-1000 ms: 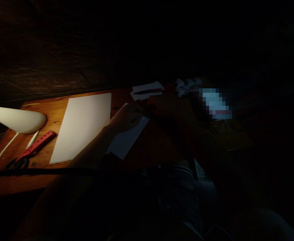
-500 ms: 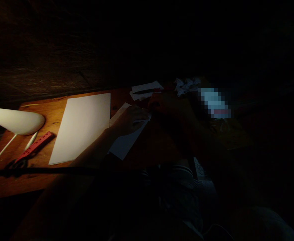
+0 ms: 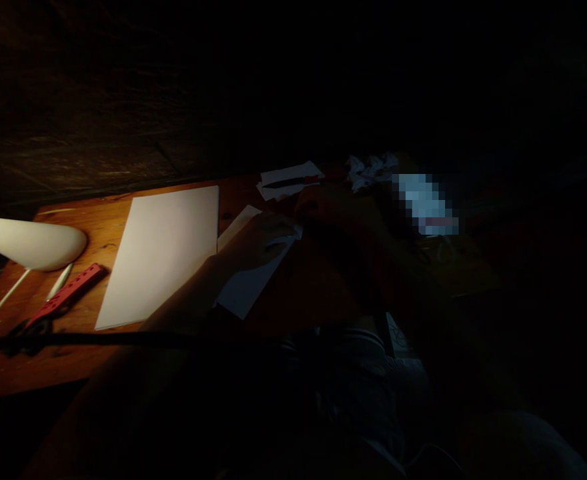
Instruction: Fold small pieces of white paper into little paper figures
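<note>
The left hand (image 3: 258, 241) lies flat, palm down, on the far end of a narrow strip of paper (image 3: 246, 287), its fingers spread over the sheet and pressing it to the wooden table (image 3: 103, 230). The strip runs from under that hand back toward the person, beside the forearm. The right hand (image 3: 323, 207) sits in deep shadow just beyond the strip's far end, close to the left hand; whether it grips anything, or how far it is open, cannot be told. A large white sheet (image 3: 163, 253) lies just left of the strip. Further left are a white lamp (image 3: 33, 243), a pen (image 3: 59, 282) and red-handled scissors (image 3: 56, 307). Paper scraps (image 3: 286, 181) lie beyond the hands.
</note>
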A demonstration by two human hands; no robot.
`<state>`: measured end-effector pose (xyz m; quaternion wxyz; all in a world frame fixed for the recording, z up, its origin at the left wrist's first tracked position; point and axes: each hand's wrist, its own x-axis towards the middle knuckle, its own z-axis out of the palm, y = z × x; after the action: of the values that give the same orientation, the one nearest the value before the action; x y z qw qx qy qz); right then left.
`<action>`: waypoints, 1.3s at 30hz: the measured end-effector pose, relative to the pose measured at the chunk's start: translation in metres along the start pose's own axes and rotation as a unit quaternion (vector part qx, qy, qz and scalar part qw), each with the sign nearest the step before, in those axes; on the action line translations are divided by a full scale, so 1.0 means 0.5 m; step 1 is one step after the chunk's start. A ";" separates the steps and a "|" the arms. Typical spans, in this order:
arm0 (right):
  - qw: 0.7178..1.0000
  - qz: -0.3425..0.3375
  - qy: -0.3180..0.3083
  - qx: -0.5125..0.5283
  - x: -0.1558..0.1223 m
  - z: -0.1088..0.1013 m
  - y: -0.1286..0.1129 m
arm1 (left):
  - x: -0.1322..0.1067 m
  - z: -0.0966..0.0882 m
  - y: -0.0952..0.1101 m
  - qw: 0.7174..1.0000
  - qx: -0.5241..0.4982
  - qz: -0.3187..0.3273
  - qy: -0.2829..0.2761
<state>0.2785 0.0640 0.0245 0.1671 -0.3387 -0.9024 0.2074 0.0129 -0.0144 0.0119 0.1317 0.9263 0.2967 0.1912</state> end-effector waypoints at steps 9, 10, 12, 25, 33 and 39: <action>1.000 0.029 -0.004 -0.003 0.000 -0.009 -0.023 | 0.000 0.006 0.001 0.999 0.037 -0.014 -0.015; 0.999 0.031 0.000 -0.008 -0.001 -0.009 -0.028 | 0.000 0.006 0.001 0.999 0.036 -0.014 -0.014; 0.999 0.030 0.006 -0.017 -0.003 -0.007 -0.032 | 0.001 0.005 0.003 0.999 0.034 -0.019 -0.020; 0.997 0.078 0.004 0.008 -0.001 -0.013 -0.044 | 0.004 0.006 0.018 0.996 0.057 -0.056 -0.046; 0.996 0.089 -0.007 -0.031 -0.003 -0.024 -0.070 | 0.003 0.006 0.021 0.994 0.077 -0.057 -0.044; 0.996 0.071 -0.031 -0.035 -0.007 -0.027 -0.074 | 0.003 0.006 0.020 0.996 0.068 -0.053 -0.039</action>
<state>0.2670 0.0401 0.0535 0.1122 -0.4007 -0.8876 0.1976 0.0204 -0.0218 0.0130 0.0901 0.9230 0.3519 0.1269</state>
